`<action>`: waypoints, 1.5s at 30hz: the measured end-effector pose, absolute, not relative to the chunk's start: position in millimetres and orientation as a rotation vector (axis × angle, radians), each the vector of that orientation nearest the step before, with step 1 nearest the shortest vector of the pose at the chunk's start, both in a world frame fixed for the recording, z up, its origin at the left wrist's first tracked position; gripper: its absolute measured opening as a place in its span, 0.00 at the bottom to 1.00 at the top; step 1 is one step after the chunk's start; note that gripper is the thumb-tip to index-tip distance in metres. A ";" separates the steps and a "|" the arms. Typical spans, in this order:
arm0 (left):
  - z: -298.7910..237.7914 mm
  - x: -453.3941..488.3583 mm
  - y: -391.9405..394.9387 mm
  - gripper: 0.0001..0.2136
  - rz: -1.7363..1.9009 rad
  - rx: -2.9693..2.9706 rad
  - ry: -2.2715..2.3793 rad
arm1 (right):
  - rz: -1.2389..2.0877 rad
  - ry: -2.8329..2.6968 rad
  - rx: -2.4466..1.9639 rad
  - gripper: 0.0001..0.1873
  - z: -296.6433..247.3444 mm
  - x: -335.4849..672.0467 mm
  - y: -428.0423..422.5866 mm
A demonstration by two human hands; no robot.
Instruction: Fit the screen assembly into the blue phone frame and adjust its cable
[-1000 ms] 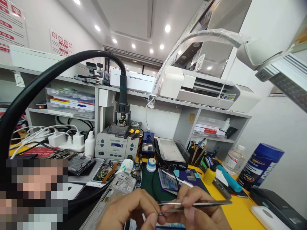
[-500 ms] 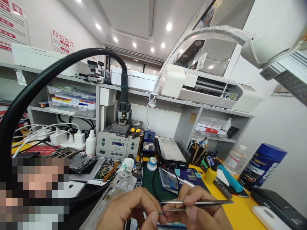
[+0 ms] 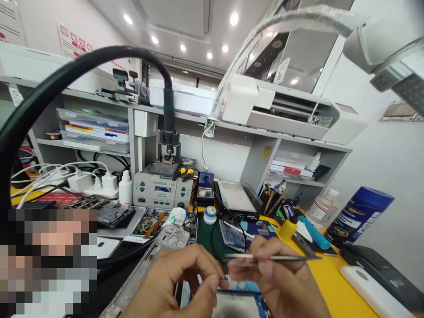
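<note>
In the lower middle of the head view my right hand (image 3: 276, 269) grips a pair of metal tweezers (image 3: 294, 258), the tips pointing left. My left hand (image 3: 185, 276) pinches a tiny dark part (image 3: 224, 278) between thumb and forefinger; its kind is too small to make out. The tweezer tips hang just above and right of that part, apart from it. Below both hands lies a blue-edged device (image 3: 236, 302) with a pale panel, partly hidden by them. A clear-grey phone frame (image 3: 165, 245) lies left of my left hand.
Behind stand a hot-air rework station (image 3: 160, 190), a flux jar (image 3: 210, 215) and a heating plate (image 3: 236, 198). At right are a yellow bottle (image 3: 288, 228), a blue spray can (image 3: 359, 221) and a white box (image 3: 371, 291). A black hose (image 3: 99, 55) arches overhead at left.
The tweezer tips have come away from the small part in my left hand, moving up a little. The view has tilted down, and more of the blue-edged device shows.
</note>
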State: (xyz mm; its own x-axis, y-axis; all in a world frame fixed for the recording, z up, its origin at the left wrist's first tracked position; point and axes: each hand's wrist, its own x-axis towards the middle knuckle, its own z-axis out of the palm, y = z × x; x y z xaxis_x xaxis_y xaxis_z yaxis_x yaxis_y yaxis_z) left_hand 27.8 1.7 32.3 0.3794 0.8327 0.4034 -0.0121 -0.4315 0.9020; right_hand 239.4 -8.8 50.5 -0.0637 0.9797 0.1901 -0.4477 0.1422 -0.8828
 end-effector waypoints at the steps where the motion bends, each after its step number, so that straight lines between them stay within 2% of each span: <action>1: 35.6 26.2 2.1 0.11 1.127 1.817 0.772 | 1.301 -1.015 -0.716 0.08 52.5 242.6 -7.1; 4: 42.9 21.1 2.6 0.09 0.859 2.111 0.912 | 1.237 -1.055 -0.795 0.08 58.0 257.2 2.6; 8: 45.6 17.5 2.3 0.08 0.505 2.335 0.980 | 1.240 -1.127 -0.948 0.16 60.4 277.6 16.8; 19: 44.4 17.7 1.5 0.07 0.256 2.449 0.961 | 1.405 -1.348 -1.054 0.31 52.5 285.4 22.1; 25: 37.7 16.6 3.2 0.08 0.294 2.472 0.995 | 1.458 -1.604 -1.165 0.24 53.4 292.8 19.3; 32: 35.9 14.8 2.1 0.09 0.286 2.491 0.984 | 1.231 -2.370 -1.429 0.07 60.0 297.5 9.5; 45: 34.5 16.4 2.8 0.10 0.227 2.522 0.988 | 1.125 -2.466 -1.463 0.01 54.8 287.9 6.0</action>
State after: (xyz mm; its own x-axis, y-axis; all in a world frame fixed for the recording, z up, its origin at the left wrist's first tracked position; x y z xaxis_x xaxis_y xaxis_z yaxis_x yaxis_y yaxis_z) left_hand 16.4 2.8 34.5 0.7341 0.6790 -0.0011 0.6101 -0.6590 0.4398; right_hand 287.9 6.0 54.8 -0.5473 0.7822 -0.2979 0.7376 0.2825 -0.6133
